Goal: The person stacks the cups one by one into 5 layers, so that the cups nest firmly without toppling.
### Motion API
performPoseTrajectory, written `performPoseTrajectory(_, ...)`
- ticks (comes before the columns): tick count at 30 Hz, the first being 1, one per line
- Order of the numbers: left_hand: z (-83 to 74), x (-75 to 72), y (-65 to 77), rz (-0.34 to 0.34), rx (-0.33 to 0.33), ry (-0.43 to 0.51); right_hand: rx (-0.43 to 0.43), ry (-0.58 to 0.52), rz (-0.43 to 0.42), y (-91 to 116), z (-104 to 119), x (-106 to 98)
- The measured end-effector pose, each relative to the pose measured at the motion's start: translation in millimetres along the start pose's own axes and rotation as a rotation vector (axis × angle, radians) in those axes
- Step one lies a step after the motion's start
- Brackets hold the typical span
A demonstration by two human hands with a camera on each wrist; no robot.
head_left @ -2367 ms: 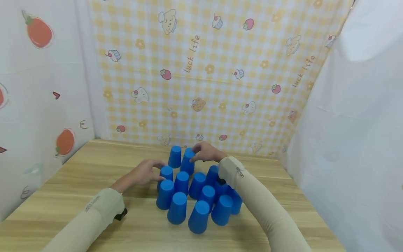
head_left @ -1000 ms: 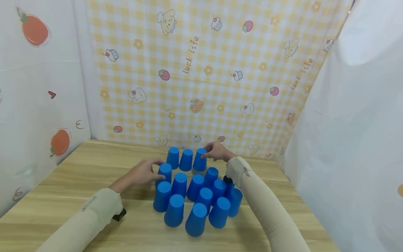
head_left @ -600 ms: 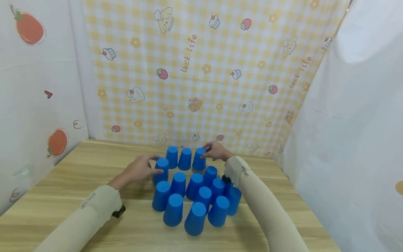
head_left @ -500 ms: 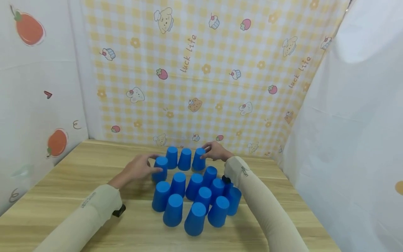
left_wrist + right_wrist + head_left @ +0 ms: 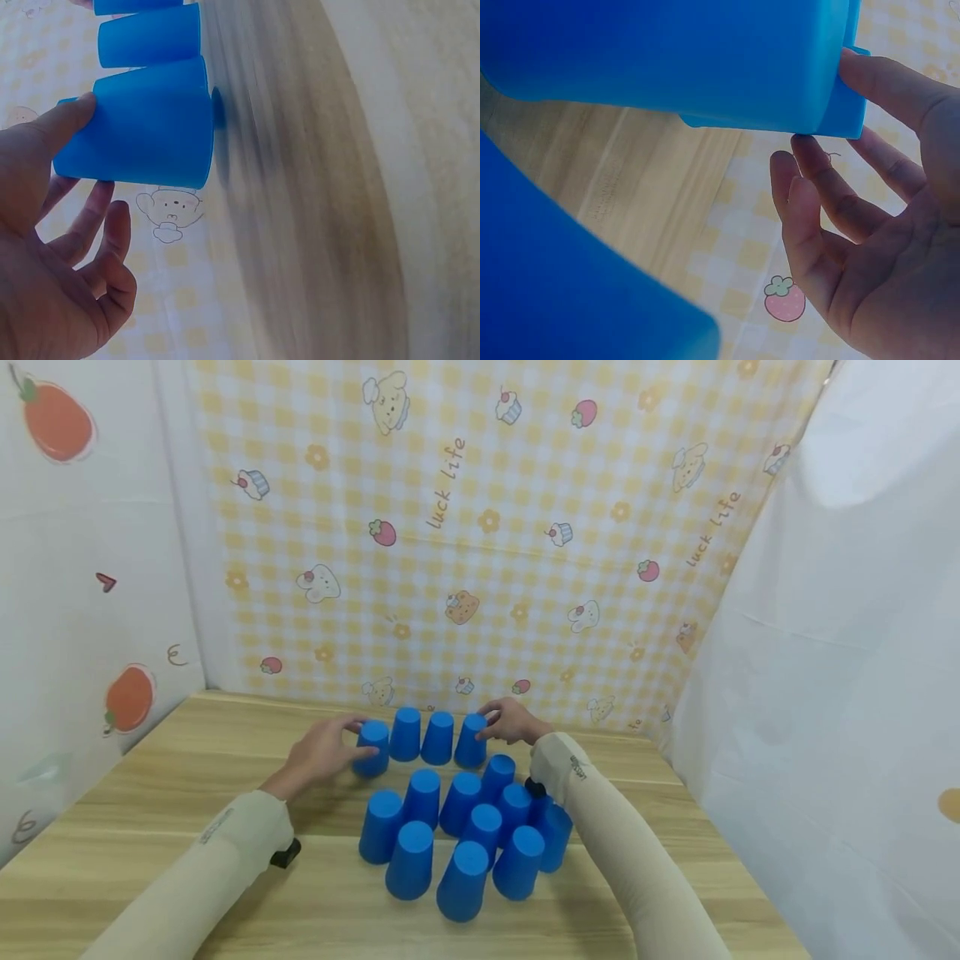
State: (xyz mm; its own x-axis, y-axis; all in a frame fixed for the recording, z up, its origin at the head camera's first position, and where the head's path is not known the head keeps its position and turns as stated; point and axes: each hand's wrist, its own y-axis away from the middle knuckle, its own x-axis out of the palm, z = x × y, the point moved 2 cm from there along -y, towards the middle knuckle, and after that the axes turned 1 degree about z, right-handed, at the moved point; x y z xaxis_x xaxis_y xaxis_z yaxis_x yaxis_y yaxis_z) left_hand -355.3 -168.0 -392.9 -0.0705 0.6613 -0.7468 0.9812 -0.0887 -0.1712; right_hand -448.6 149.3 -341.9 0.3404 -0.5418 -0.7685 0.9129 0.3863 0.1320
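Note:
My left hand [image 5: 324, 751] pinches an upside-down blue cup [image 5: 372, 748] between thumb and fingers, at the left end of the back row. In the left wrist view this cup [image 5: 142, 131] has its rim just off or at the tabletop; which, I cannot tell. At the row's right end, my right hand [image 5: 512, 722] pinches another blue cup [image 5: 471, 741] near its narrow top. Two more blue cups stand between them, one of them the cup [image 5: 406, 734] beside the left hand's. In the right wrist view, nearer cups hide most of the right hand's cup [image 5: 844, 112].
Several upside-down blue cups stand clustered nearer the body, one at the front [image 5: 462, 881] and one at the left [image 5: 382, 827]. The right forearm [image 5: 600, 810] passes over the cluster's right side. A checked cloth [image 5: 450, 560] hangs behind the wooden table [image 5: 300, 902].
The right hand brought its cup rightward to the back row's right end and stays there. The left hand carried its cup from the cluster back and left to the row's left end.

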Motion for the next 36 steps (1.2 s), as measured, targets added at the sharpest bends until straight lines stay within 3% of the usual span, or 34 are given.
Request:
performPoseTrajectory(22, 5.2, -2.1, -28.6, 0.037, -0.048, 0.028, 0.024, 0.035, -0.035, -3, -7, 4)
performPoseTrajectory(36, 12.3, -2.9, -32.8, 0.036, -0.065, 0.026, 0.027, 0.069, -0.030, -4, -4, 4)
